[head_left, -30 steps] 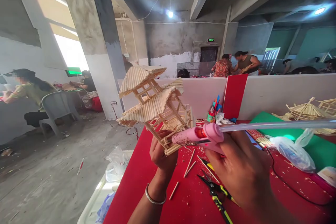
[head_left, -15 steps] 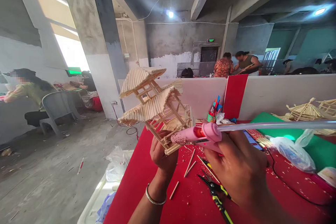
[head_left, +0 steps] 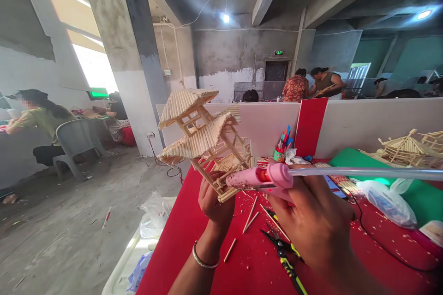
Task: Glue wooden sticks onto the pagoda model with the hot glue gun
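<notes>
My left hand (head_left: 216,200) grips the base of a small two-roofed house model (head_left: 199,143) made of pale wooden sticks, held tilted above the red table. In my right hand (head_left: 314,216) is a pink hot glue gun (head_left: 259,177), a long clear glue stick (head_left: 360,173) jutting from its back. The gun's nozzle end is at the model's lower corner; whether it touches is hidden. Below the hands lie black and yellow cutters (head_left: 285,258) and several loose wooden sticks (head_left: 230,250).
On the red table (head_left: 183,249) are a plastic bag (head_left: 387,200), a green board (head_left: 349,161) and a cup of markers (head_left: 282,147). More stick models (head_left: 404,147) stand at right. A white bin (head_left: 119,269) is at the table's left edge. Low partitions (head_left: 360,124) stand behind; people work beyond.
Both hands, the model and the glue gun keep almost the same place. The glue gun and its stick have shifted very slightly; little else differs.
</notes>
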Tool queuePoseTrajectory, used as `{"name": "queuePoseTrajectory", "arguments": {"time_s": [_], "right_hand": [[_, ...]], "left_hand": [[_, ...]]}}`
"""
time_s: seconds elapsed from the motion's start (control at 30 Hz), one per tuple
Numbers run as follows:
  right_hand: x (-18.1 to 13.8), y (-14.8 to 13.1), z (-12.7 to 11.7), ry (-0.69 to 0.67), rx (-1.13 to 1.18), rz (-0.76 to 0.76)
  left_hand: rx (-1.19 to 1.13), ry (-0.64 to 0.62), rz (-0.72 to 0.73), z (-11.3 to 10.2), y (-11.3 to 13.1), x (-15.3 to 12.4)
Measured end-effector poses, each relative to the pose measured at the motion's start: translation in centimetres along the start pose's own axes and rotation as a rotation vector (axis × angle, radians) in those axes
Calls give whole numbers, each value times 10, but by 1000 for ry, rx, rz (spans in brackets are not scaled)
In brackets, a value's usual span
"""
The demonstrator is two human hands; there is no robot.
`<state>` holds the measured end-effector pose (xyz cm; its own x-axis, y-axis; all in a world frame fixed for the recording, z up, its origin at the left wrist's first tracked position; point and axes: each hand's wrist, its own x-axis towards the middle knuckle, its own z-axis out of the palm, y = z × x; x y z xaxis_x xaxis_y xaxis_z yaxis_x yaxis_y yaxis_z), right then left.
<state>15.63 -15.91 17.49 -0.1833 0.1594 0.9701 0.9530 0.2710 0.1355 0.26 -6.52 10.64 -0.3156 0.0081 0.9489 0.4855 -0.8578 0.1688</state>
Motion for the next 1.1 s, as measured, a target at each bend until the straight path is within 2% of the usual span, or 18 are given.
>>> {"name": "queuePoseTrajectory", "arguments": {"time_s": [0.4, 0.83, 0.93, 1.1], "right_hand": [[-1, -3, 2, -31, 29, 20], [-8, -3, 15, 30, 27, 53], [-10, -1, 22, 26, -11, 56], [-15, 2, 32, -1, -106, 57]], "left_hand": [[87, -3, -1, 0, -1, -2], [207, -26, -64, 1, 4, -2], [258, -78, -119, 2, 1, -5], [370, -234, -256, 3, -1, -9]]}}
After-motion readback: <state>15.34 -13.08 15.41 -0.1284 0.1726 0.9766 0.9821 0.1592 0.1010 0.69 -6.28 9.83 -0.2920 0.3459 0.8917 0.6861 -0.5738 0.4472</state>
